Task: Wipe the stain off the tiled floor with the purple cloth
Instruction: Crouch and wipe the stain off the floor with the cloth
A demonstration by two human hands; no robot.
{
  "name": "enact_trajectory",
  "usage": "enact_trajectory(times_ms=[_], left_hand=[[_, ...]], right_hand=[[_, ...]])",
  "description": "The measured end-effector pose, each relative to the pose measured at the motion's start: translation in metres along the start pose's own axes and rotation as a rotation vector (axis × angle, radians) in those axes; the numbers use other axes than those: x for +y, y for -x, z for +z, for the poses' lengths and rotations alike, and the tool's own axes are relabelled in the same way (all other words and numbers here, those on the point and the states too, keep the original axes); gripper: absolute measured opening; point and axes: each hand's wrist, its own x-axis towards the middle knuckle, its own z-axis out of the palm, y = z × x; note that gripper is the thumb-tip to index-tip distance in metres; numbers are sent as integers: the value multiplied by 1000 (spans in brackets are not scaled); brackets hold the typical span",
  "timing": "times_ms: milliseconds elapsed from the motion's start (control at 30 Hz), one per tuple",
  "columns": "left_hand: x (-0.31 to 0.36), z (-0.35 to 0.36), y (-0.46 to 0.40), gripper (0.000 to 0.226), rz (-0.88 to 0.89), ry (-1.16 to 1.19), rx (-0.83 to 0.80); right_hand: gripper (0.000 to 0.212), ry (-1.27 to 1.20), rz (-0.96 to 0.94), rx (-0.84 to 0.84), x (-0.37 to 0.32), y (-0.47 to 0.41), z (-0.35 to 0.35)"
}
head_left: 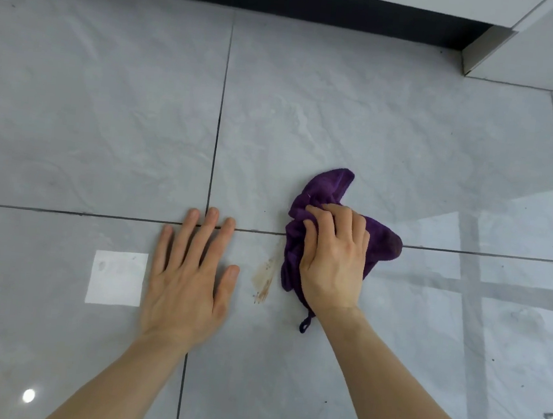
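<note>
1. The reddish-brown smeared stain [264, 277] lies on the glossy grey marbled tiled floor [414, 139], just below the horizontal grout line and just left of the cloth. It reads as a narrow streak, darkest and speckled at its near end, paler toward the grout.
2. Long axis of the stain: near-to-far with a slight lean rightward at the top, pointing up toward the grout line.
3. The crumpled purple microfibre cloth [321, 193] sits across that grout line, touching or almost touching the stain's right edge. Its long axis runs near-to-far too: one corner pokes away from the person, and a small hanging loop [304, 325] trails toward the wrist.
4. The right hand [333, 260] presses on top of the cloth, fingers curled and bunching the fabric, so it is clamped on the cloth.
5. The left hand [191, 279] lies flat on the tile left of the stain, fingers spread, holding nothing; it looks like a brace.
6. Judgement: the stain is not yet cleared. The next stroke should probably sweep leftward over the whole streak with firm downward pressure, then run along its length, using a clean fold.
7. Risk: a bunched cloth may only skim the streak and smear it toward the grout.
</note>
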Motion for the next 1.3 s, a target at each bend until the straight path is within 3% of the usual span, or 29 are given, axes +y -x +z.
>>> enact_trajectory(times_ms=[167,300,400,600,767,1000,1300], left_hand=[[-1,1,0,65,3,-10,-3],[0,1,0,65,-2,0,3],[1,0,-1,65,-1,19,5],[0,-3,0,68,15,17,-6],[1,-2,1,70,15,20,18],[1,3,0,65,-13,19,25],[0,4,0,65,-8,31,12]], right_hand=[[27,-245,335,122,-16,-2,-30],[21,-431,436,130,-34,34,-50],[39,-395,307,45,-44,77,-47],[57,32,-219,-192,-35,96,-7],[55,163,-418,-280,-15,64,16],[48,196,-428,-258,-14,0,26],[48,240,-160,-100,15,-49,23]])
